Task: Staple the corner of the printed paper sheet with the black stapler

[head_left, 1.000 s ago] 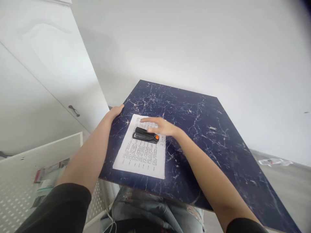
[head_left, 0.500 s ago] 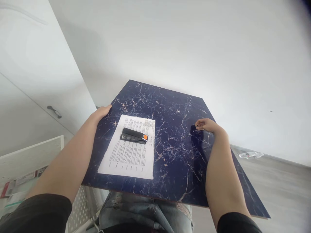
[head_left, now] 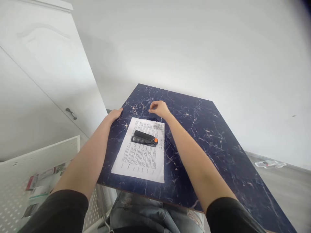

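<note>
A black stapler (head_left: 144, 138) with an orange end lies across printed paper (head_left: 138, 161) on the dark blue marbled table (head_left: 189, 113). My left hand (head_left: 115, 114) grips the table's left edge, thumb on top and the other fingers out of sight. Beyond the paper's far edge, my right hand (head_left: 159, 108) is over the table with thumb and fingers pinched together. Its fingers hide what they hold, apparently the small silvery strip, like a strip of staples, that lay farther right.
On the left, a white cabinet (head_left: 43, 71) has a dark handle (head_left: 71, 114). A white perforated bin (head_left: 14, 187) below it holds several packets. Clear plastic packaging (head_left: 270, 164) lies on the floor at right. A white wall (head_left: 182, 48) stands behind the table.
My right hand went from beside the stapler to the small strip at right, pinched there, then came back left above the paper. The strip no longer shows on the table. My left hand stayed put.
</note>
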`<state>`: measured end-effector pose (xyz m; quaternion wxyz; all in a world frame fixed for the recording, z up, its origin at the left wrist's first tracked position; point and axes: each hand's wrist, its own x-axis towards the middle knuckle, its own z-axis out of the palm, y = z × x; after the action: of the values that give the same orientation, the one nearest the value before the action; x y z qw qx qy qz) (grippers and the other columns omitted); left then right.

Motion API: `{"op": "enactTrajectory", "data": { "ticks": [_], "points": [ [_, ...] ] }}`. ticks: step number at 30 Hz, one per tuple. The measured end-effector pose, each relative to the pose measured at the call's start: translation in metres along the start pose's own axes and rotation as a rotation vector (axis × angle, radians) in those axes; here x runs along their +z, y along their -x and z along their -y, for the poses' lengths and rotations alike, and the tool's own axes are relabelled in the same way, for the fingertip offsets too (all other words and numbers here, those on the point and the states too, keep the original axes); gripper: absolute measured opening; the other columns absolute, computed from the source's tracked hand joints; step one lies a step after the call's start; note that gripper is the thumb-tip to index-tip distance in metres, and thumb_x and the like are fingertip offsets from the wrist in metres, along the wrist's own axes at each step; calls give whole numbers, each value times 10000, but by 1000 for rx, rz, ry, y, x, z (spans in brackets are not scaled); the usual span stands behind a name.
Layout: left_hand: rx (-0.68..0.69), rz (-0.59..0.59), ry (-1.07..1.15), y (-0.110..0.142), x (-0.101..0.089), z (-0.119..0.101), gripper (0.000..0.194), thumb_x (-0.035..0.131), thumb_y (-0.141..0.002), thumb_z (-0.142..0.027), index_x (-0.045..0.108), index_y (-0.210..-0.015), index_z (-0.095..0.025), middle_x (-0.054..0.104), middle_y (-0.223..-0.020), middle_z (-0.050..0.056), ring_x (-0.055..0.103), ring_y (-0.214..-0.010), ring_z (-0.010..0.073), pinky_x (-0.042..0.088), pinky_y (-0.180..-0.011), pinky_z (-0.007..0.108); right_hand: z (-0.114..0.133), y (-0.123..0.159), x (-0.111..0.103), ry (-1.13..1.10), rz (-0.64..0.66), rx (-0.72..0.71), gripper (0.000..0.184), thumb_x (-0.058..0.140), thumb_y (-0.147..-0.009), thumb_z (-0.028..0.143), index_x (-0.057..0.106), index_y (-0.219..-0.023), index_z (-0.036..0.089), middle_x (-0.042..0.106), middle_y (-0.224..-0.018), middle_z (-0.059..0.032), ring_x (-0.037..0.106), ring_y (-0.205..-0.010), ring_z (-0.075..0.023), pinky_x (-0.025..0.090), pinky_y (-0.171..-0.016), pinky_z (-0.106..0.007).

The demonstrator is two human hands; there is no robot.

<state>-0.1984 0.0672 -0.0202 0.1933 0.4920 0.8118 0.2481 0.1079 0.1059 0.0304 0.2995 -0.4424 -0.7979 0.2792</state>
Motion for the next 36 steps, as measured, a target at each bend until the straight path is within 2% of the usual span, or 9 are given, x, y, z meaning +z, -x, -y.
{"op": "enactTrajectory", "data": {
  "ticks": [4, 9, 13, 16, 19, 24, 28, 31, 36],
  "points": [
    [-45, 56, -25, -5, 1, -1, 777, 502, -944, -702, 709, -1288, -38, 701, -1312, 293, 647, -1289, 431, 503, -1073, 479, 15, -27, 45, 2, 53, 17, 112, 826, -737, 216, 723, -732, 172, 746, -815, -38, 648, -802, -160, 513, -853, -323],
    [-73, 89, -26, -12, 4, 4, 697, 481, -978, -626, 716, -1289, -49, 674, -1365, 285, 628, -1321, 421, 494, -1090, 466, 26, -21, 45, 44, 69, 30, 153, 868, -726, 216, 725, -736, 163, 746, -839, -48, 636, -823, -171, 483, -851, -323],
    [-82, 120, -27, -17, 6, 8, 686, 449, -996, -607, 728, -1275, -46, 640, -1416, 282, 612, -1346, 408, 495, -1094, 441, 58, 27, 24, -15, 41, -66, 296, 671, -949, 461, 732, -891, 178, 759, -973, -69, 652, -891, -195, 488, -824, -335],
    [-74, 139, -37, -17, 6, 8, 691, 423, -1011, -602, 722, -1286, -42, 626, -1439, 272, 605, -1356, 399, 489, -1100, 436, 78, 84, 19, -81, 311, -237, 378, 679, -941, 532, 719, -1150, 220, 754, -1169, -74, 680, -1024, -229, 507, -852, -348],
    [-70, 129, -61, -12, 2, 4, 658, 419, -1018, -584, 742, -1230, -51, 673, -1364, 287, 646, -1295, 415, 519, -1048, 455, 83, 130, 28, 75, 440, -246, 447, 764, -878, 425, 631, -1251, 218, 752, -1110, -83, 686, -922, -239, 500, -758, -342],
    [-43, -58, -112, 12, -7, -18, 605, 454, -1026, -477, 605, -1382, -12, 627, -1376, 346, 604, -1313, 446, 499, -1046, 534, 69, 155, 27, 257, 414, -182, 239, 689, -893, 265, 582, -1101, 216, 713, -881, -50, 643, -757, -216, 407, -620, -295],
    [309, -403, -95, 52, 3, -57, 410, 457, -1025, -336, 633, -1320, -112, 609, -1376, 264, 535, -1355, 402, 430, -1130, 530, 52, 183, -11, 260, 409, -135, 209, 696, -895, 270, 559, -1046, 223, 683, -826, -31, 609, -693, -191, 347, -577, -278],
    [689, -282, -145, 92, 31, -87, 304, 553, -984, -325, 710, -1185, -160, 634, -1264, 200, 561, -1286, 367, 414, -1157, 489, 38, 218, -41, 256, 378, -77, 210, 699, -904, 263, 547, -1043, 226, 675, -827, -27, 598, -687, -185, 331, -575, -277],
    [901, 39, -176, 150, 83, -112, 447, 552, -993, -519, 715, -1262, -201, 572, -1409, 189, 524, -1346, 400, 395, -1166, 543, 27, 251, -59, 271, 318, -56, 203, 708, -900, 250, 534, -1001, 226, 639, -861, -29, 571, -719, -182, 349, -609, -286]
  ]
}}
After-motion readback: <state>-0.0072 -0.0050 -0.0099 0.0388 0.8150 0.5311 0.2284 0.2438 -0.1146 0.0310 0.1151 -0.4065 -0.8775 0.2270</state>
